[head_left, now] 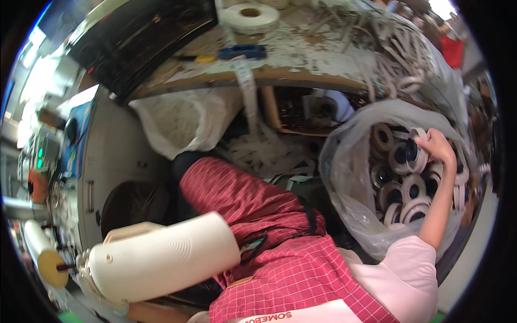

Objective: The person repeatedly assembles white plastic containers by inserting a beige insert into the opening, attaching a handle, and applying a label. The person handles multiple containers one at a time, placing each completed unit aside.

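My right hand [438, 146] reaches into a large clear plastic bag [343, 161] at the right. Its fingers and thumb grip a roll of narrow off-white tape [421, 158] with a dark core. Several similar tape rolls [414, 187] lie loosely in the bag below and around it, some flat and some tilted. My left forearm [157, 313] runs along the bottom left, behind a large cream cylinder [165, 256] with fine ridges. My left hand is out of view, hidden there, so I cannot see what it touches. The cylinder lies tilted beside my lap.
On the worn bench are a wide white roll [250, 18], a blue tool [243, 51] and a black monitor-like panel [145, 36]. Tangled strips [396, 52] hang at its right. Beneath stand a white sack [181, 117], an open cardboard box [272, 109] and heaped tape [266, 153].
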{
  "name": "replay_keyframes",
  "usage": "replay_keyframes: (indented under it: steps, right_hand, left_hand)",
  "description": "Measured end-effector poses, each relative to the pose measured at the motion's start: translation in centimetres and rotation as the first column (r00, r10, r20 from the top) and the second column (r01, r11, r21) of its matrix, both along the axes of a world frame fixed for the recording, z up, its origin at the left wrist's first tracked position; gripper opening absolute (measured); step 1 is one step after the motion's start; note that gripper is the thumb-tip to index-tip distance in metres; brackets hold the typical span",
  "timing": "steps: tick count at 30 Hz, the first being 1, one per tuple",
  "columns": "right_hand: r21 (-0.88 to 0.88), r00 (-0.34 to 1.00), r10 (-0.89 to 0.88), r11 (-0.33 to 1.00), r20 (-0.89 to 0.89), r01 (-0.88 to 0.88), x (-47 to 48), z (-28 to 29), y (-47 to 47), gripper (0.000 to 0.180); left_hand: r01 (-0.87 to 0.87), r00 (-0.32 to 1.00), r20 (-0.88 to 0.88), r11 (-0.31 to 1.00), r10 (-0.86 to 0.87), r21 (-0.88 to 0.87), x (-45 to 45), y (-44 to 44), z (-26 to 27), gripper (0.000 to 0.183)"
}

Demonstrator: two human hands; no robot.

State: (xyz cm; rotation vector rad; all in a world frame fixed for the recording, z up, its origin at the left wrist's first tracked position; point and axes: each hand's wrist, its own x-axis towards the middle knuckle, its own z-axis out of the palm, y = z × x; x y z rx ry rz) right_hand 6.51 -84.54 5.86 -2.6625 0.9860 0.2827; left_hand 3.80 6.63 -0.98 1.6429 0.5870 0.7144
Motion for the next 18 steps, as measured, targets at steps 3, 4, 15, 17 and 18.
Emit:
replay_keyframes:
  steps: [3,4,15,17,18]
  right_hand:
    - [0.51,0.965,0.233,0.819,0.123,-0.263,7.8,-0.3,15.0,0.032]
    - [0.629,0.907,0.363,0.658,0.215,-0.413,10.2,-1.2,20.1,0.031]
    - [0.2,0.219,0.123,0.151,0.968,-0.968,9.8,-11.1,56.1,0.048]
    - [0.167,0.182,0.126,0.123,0.975,-0.978,9.3,-10.9,56.7,0.048]
    - [0.184,0.197,0.115,0.114,0.974,-0.976,9.1,-11.2,56.6,0.048]
  left_hand:
    - [0.004,0.995,0.103,1.0,-0.006,0.015,-0.8,1.7,-2.2,0.033]
    - [-0.001,0.99,0.142,1.0,0.001,0.005,-1.5,2.0,-3.5,0.031]
    - [-0.257,0.917,0.236,0.929,0.321,-0.266,-8.6,-0.1,-11.0,0.018]
    - [-0.249,0.895,0.296,0.925,0.333,-0.288,-9.7,0.4,-11.0,0.016]
    - [-0.247,0.884,0.316,0.918,0.344,-0.31,-9.2,-0.2,-10.9,0.017]
